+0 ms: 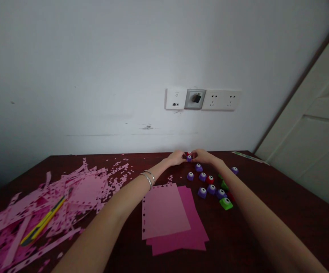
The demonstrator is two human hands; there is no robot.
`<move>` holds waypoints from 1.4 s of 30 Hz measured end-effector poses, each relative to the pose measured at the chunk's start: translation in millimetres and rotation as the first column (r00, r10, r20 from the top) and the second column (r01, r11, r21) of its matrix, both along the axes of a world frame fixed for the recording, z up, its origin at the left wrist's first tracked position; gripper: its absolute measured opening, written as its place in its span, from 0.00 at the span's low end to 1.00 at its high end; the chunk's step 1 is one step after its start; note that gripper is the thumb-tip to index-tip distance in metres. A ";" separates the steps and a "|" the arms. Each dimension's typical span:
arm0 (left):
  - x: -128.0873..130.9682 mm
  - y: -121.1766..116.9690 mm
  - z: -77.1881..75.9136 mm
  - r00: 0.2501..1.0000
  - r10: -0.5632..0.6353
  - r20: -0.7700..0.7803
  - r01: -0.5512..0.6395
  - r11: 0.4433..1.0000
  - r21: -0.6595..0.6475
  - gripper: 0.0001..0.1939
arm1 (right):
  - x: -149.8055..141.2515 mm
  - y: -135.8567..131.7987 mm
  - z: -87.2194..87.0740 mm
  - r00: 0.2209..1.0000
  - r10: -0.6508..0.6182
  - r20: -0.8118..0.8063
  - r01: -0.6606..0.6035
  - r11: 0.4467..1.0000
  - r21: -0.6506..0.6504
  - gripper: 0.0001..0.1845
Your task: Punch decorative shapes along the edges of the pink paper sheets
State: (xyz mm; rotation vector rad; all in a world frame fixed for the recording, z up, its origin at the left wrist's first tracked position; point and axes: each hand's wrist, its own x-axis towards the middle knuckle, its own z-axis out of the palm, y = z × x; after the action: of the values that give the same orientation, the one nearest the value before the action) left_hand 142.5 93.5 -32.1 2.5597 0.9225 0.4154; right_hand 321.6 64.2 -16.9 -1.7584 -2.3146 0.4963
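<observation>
At the far side of the table, my left hand (178, 157) and my right hand (202, 156) meet with fingers curled in from either side of a small purple paper punch (189, 159). A red paper punch (189, 153) stands just behind it, between my fingertips. Closer to me, several purple, red and green punches lie loosely grouped, among them a green punch (226, 203) and another red punch (209, 179). Between my forearms lies a light pink sheet (166, 212) with small shapes punched along its top and left edges, on top of darker pink sheets (197, 223).
A heap of punched pink paper strips (81, 193) covers the table's left side, with a yellow utility knife (43, 222) on it. Tiny paper cut-outs (121, 174) are scattered beside it. Wall sockets (221, 100) sit above the dark table (289, 197). A patterned strip (249, 157) lies far right.
</observation>
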 end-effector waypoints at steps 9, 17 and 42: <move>7.6 11.6 -10.2 0.999 0.012 0.045 -0.011 1.000 -0.011 0.12 | 0.4 3.4 -6.4 0.999 0.012 0.034 -0.013 0.999 0.037 0.10; -8.9 10.3 -3.4 0.989 -0.076 0.129 0.067 0.995 0.069 0.12 | -9.1 -2.9 8.3 0.998 0.037 0.058 -0.043 0.994 0.102 0.08; -125.9 -85.0 5.4 0.997 0.050 -0.055 -0.037 0.976 0.216 0.18 | -105.2 -86.3 6.3 0.955 0.293 0.035 -0.294 0.938 0.184 0.10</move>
State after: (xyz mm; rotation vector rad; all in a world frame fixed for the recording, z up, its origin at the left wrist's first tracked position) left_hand 16.6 8.5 -26.8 2.7650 1.0058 0.4766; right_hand 216.5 -22.1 -10.6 -1.3401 -2.5492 0.3029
